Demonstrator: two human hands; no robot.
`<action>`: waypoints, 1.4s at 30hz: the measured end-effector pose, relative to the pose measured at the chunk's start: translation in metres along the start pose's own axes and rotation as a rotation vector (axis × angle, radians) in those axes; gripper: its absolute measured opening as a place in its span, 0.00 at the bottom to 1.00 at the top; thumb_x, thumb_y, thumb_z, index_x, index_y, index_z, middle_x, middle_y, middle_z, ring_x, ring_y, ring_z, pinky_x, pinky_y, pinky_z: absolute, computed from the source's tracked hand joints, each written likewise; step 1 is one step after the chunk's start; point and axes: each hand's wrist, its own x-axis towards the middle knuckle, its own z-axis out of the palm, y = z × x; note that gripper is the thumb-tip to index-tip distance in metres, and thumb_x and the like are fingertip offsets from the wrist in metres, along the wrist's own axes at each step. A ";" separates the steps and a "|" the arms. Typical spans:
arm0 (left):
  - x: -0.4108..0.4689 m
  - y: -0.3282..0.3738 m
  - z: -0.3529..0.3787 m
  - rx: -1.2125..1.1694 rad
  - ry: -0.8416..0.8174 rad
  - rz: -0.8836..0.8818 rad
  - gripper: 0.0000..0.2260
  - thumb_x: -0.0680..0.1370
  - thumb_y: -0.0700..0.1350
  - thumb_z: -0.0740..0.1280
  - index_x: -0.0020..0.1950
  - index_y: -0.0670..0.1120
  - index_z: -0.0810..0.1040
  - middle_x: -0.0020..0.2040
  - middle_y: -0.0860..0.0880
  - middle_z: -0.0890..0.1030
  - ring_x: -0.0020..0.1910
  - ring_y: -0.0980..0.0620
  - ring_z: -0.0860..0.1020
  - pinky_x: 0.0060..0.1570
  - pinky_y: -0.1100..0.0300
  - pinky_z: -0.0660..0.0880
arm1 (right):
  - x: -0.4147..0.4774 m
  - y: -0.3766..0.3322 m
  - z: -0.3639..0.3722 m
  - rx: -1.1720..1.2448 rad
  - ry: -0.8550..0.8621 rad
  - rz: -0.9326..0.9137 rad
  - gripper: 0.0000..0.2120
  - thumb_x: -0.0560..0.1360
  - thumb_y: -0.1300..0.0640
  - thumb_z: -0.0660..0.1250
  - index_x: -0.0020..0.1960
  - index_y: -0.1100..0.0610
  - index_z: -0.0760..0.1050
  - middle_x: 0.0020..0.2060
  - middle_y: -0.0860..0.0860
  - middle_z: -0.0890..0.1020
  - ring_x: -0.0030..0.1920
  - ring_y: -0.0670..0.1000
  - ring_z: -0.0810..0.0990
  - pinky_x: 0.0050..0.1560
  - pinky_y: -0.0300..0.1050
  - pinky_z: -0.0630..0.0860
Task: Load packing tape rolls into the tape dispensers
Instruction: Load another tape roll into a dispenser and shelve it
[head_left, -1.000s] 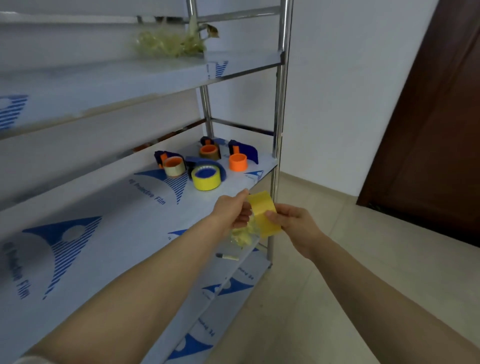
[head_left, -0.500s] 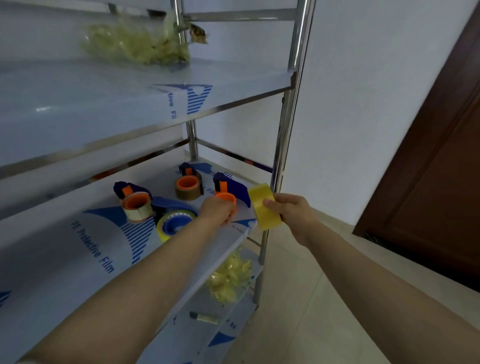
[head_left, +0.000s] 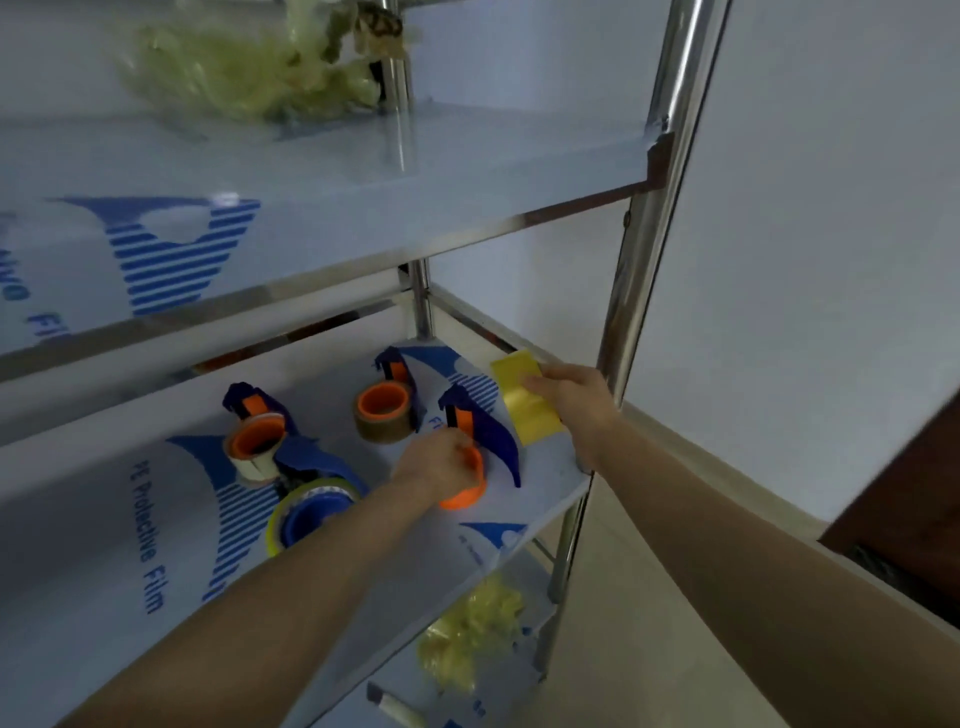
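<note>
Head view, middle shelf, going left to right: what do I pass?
dispenser with pale tape → dispenser with brown tape → left hand gripping the empty dispenser → yellow tape roll → right hand holding that roll

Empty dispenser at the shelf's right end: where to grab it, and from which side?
I'd take the empty dispenser by its blue handle, from the shelf's open front: the handle lies flat, pointing that way, and the orange hub must stay bare for the yellow tape roll.
</note>
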 end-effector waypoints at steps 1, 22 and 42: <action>0.004 0.003 0.004 0.045 -0.013 -0.032 0.11 0.74 0.50 0.65 0.51 0.45 0.77 0.53 0.44 0.81 0.53 0.44 0.78 0.53 0.53 0.75 | 0.012 -0.001 0.000 -0.014 -0.043 -0.010 0.03 0.73 0.64 0.70 0.44 0.58 0.81 0.37 0.54 0.82 0.39 0.54 0.81 0.48 0.51 0.79; -0.016 0.039 0.023 -0.599 0.578 -0.664 0.53 0.62 0.45 0.80 0.76 0.45 0.48 0.71 0.47 0.64 0.71 0.48 0.65 0.69 0.52 0.64 | 0.079 -0.005 0.016 -0.088 -0.724 0.000 0.16 0.77 0.59 0.64 0.65 0.58 0.73 0.54 0.50 0.80 0.50 0.46 0.78 0.50 0.35 0.74; -0.087 0.025 0.014 -0.715 0.764 -0.479 0.46 0.56 0.62 0.74 0.71 0.53 0.63 0.67 0.50 0.68 0.63 0.48 0.72 0.59 0.48 0.75 | 0.033 0.023 0.046 0.137 -0.602 0.420 0.11 0.78 0.58 0.63 0.60 0.57 0.73 0.51 0.57 0.79 0.53 0.58 0.78 0.57 0.60 0.75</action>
